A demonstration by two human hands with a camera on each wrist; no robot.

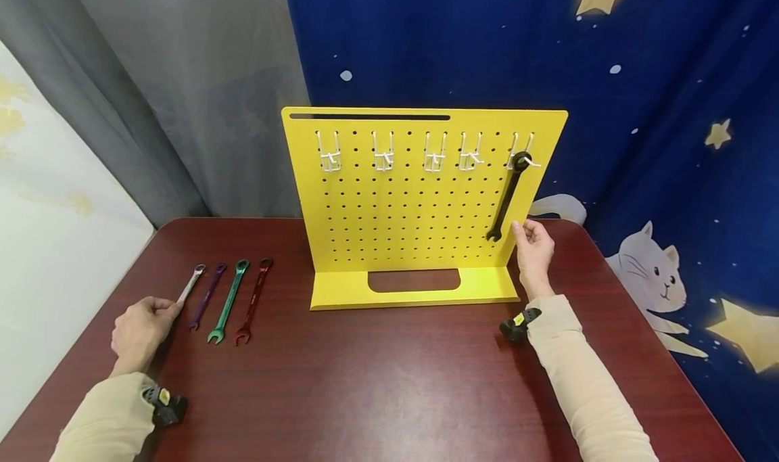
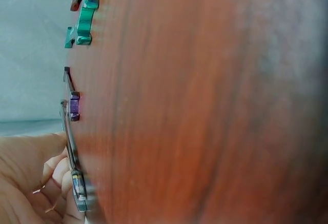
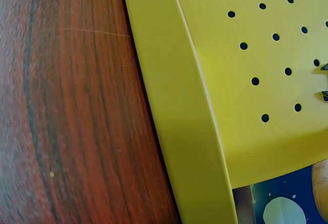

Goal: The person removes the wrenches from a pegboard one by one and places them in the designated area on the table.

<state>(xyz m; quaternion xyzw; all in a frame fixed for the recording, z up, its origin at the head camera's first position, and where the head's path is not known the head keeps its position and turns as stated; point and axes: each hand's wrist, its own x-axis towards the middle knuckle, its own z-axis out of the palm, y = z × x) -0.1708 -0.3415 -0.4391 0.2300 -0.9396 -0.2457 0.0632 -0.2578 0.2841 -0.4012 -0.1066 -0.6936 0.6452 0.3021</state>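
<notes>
My left hand pinches the lower end of a silver combination wrench at the table's left. In the left wrist view, the fingers are curled beside the wrench's near end. To its right lie a purple wrench, a green wrench and a red wrench. My right hand grips the right edge of the yellow pegboard, with its thumb near the front. A black wrench hangs by its ring end on the rightmost white hook.
More white hooks line the pegboard's upper part, with no tools on them. Its flat base stands on the dark red table. Behind are a grey curtain and a blue star-patterned curtain.
</notes>
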